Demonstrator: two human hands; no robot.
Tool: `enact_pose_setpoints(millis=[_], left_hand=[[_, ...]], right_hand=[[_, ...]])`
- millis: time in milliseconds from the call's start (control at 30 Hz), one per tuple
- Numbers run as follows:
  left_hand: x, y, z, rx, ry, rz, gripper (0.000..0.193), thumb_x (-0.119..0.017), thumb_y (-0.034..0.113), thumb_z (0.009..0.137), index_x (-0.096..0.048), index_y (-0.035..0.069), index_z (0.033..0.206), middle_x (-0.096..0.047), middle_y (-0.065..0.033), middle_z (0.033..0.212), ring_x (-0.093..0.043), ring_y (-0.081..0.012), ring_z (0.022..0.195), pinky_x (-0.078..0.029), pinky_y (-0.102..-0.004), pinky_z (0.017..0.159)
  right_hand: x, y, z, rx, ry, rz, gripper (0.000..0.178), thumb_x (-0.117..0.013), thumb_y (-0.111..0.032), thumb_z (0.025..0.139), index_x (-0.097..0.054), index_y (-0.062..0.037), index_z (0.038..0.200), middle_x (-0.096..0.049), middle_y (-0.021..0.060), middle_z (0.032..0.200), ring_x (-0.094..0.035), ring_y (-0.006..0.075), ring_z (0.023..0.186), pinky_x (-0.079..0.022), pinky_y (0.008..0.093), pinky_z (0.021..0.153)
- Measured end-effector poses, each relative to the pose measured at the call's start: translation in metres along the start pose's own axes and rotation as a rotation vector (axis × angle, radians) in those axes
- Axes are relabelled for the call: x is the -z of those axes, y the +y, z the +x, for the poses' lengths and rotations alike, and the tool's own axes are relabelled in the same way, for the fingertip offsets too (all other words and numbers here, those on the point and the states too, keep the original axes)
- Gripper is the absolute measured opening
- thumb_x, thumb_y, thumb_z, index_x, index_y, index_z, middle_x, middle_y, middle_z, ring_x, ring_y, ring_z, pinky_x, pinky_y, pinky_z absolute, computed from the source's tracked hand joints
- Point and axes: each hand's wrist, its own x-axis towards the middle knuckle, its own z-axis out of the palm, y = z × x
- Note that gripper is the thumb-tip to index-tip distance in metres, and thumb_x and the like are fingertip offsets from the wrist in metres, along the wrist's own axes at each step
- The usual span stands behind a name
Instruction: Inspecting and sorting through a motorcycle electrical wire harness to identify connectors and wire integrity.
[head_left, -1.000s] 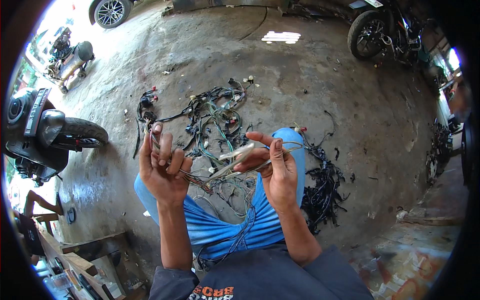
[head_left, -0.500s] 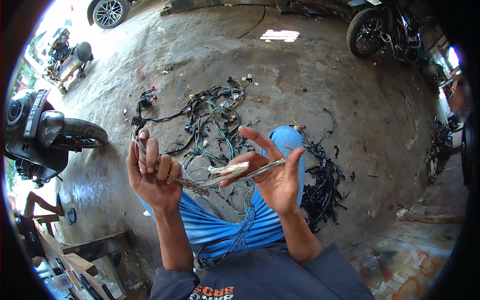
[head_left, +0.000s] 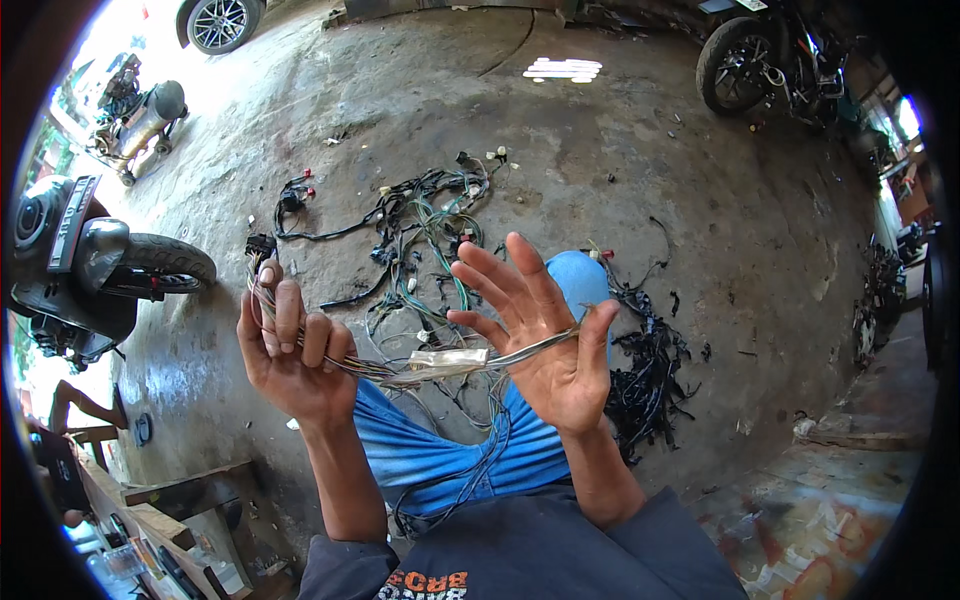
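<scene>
A bundle of thin wires (head_left: 400,376) stretches between my hands above my lap. My left hand (head_left: 305,350) is closed around its left part, with a black connector (head_left: 261,245) standing above the fingertips. A whitish wrapped piece (head_left: 447,361) sits midway on the bundle. My right hand (head_left: 560,370) has its fingers spread; the wires run across its palm toward the raised thumb, where a small pale tip shows. Beyond my hands, a wiring harness (head_left: 420,190) with black cables, green wires and several connectors lies on the floor.
A heap of black scraps (head_left: 645,385) lies right of my knee. At left stand a scooter front with a wheel (head_left: 165,265) and, farther back, a cylindrical tank machine (head_left: 145,125). A motorcycle (head_left: 740,65) is at far right. A wooden bench (head_left: 165,525) stands at lower left.
My left hand has moved slightly left and up, the connector with it. My right hand's fingers have straightened and spread away from the whitish piece. The bundle is pulled straighter.
</scene>
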Motion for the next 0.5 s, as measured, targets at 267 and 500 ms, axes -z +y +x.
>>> enact_pose_setpoints(millis=[267, 500], left_hand=[[0.001, -0.0004, 0.0011, 0.004, 0.005, 0.004, 0.022, -0.037, 0.027, 0.11, -0.044, 0.007, 0.118, -0.036, 0.006, 0.062, -0.021, -0.0023, 0.04, -0.018, -0.0233, 0.038], [0.004, -0.0017, -0.0007, 0.006, 0.025, -0.003, 0.022, -0.037, 0.027, 0.109, -0.044, 0.007, 0.117, -0.036, 0.0059, 0.062, -0.021, -0.0023, 0.04, -0.019, -0.0232, 0.038]], right_hand=[[0.0003, 0.0008, 0.0, -0.005, -0.015, 0.034, 0.093, -0.007, -0.076, 0.095, -0.016, -0.0124, 0.162, -0.023, 0.02, 0.164, -0.025, 0.0336, 0.151, -0.029, 0.0496, 0.117], [0.001, 0.0025, -0.0003, -0.008, -0.014, 0.064, 0.092, -0.007, -0.076, 0.096, -0.015, -0.0124, 0.162, -0.023, 0.02, 0.164, -0.026, 0.033, 0.15, -0.031, 0.0492, 0.116]])
